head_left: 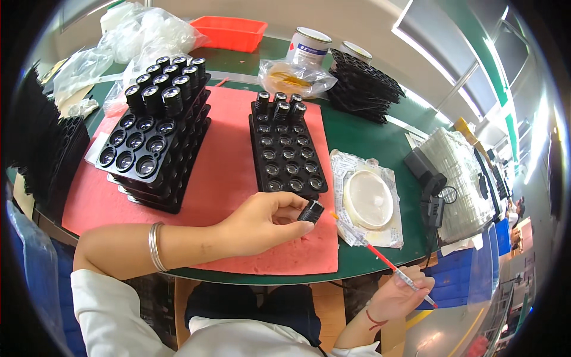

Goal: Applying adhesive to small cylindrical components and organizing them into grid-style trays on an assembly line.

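My left hand (264,223) pinches a short black lens barrel (311,210) between thumb and fingers, over the near end of the pink mat (229,166). In my right hand (399,294), past the table's front edge, is a thin red-handled brush (380,256). Its pale front end slants up toward the lens barrel, apart from it. Just beyond my left hand lies a black tray (257,163) with rows of lens barrels in its holes; several taller barrels (282,109) stand at its far end. A round dish (368,199) rests on a paper-covered pad to the right.
Stacked black trays (178,172) full of lens barrels stand on the mat's left. Behind are an orange bin (229,33), plastic bags (154,35), cans (309,46) and stacked black trays (363,86). Clear trays (455,184) and a black device (433,202) sit at right.
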`<action>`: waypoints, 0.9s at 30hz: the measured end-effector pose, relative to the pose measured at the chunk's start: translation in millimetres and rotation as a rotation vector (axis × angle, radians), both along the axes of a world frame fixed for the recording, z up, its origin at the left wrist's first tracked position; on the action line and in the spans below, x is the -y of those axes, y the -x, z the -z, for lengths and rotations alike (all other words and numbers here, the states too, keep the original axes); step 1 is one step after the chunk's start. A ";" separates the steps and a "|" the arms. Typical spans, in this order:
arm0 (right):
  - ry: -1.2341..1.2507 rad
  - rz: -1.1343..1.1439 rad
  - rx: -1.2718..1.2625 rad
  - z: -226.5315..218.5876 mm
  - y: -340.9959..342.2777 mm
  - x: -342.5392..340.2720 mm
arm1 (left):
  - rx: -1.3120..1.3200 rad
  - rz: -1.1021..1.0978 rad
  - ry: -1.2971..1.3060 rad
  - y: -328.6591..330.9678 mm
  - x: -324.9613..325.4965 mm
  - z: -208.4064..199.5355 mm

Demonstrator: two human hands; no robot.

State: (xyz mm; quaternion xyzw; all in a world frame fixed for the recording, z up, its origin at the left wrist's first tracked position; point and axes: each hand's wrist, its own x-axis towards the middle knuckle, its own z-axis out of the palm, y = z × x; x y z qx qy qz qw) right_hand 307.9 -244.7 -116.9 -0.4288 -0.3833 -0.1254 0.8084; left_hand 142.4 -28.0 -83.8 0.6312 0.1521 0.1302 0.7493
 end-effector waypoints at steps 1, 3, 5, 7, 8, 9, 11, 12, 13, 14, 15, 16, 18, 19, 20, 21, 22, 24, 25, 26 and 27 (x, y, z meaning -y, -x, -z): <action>0.015 -0.005 0.018 0.1 1.2 -2.5 | 0.001 0.011 -0.011 0.1 -0.2 -0.3; 0.031 -0.011 0.038 0.1 2.9 -4.6 | 0.010 0.009 -0.038 0.2 0.7 0.6; 0.042 -0.104 0.053 -0.7 5.2 -5.0 | 0.020 0.007 -0.066 1.2 1.1 1.6; 0.049 -0.094 0.062 -0.2 5.4 -5.3 | 0.030 0.015 -0.074 1.3 1.2 3.0; 0.057 -0.083 0.072 -0.1 5.2 -5.3 | 0.031 0.015 -0.074 0.7 1.2 4.8; 0.057 -0.083 0.073 -0.3 5.1 -5.4 | 0.047 0.020 -0.056 0.0 1.0 7.2; 0.075 -0.050 0.090 0.3 4.6 -5.8 | 0.060 0.026 -0.037 -0.7 0.8 8.6; 0.075 -0.050 0.090 0.8 3.7 -5.8 | 0.075 0.052 -0.002 -0.9 0.7 8.1; 0.085 -0.032 0.090 1.1 2.7 -5.6 | 0.091 0.078 0.034 -0.8 0.7 7.7; 0.094 -0.014 0.089 1.4 1.8 -5.5 | 0.091 0.078 0.033 -0.9 0.5 8.2; 0.094 -0.013 0.089 1.4 1.2 -5.4 | 0.113 0.102 0.038 -1.2 0.0 9.3; 0.094 -0.002 0.083 1.4 0.8 -5.2 | 0.134 0.126 0.042 -1.4 -0.6 10.3; 0.094 0.011 0.077 2.2 -0.3 -5.9 | 0.142 0.139 0.049 -1.5 -1.5 12.5; 0.073 0.051 0.081 3.6 -1.6 -6.5 | 0.150 0.151 0.057 -1.7 -1.5 13.1; 0.051 0.091 0.086 4.4 -2.1 -7.1 | 0.150 0.152 0.057 -1.6 -1.8 12.9; 0.050 0.092 0.085 4.3 -1.5 -8.3 | 0.155 0.163 0.050 -1.3 -2.2 12.4; 0.106 0.154 0.123 4.5 -0.8 -9.5 | 0.160 0.172 0.044 -1.3 -2.2 12.2; 0.160 0.212 0.158 6.7 -0.4 -10.9 | 0.167 0.152 0.042 0.2 0.5 13.3; 0.115 0.210 0.085 8.8 -1.2 -11.3 | 0.177 0.132 0.039 1.1 1.7 9.3; 0.070 0.206 0.011 11.2 -2.1 -12.1 | 0.175 0.125 0.035 3.2 2.4 3.9; 0.066 0.196 0.007 13.4 -5.1 -12.9 | 0.130 0.093 -0.182 6.9 3.8 -2.7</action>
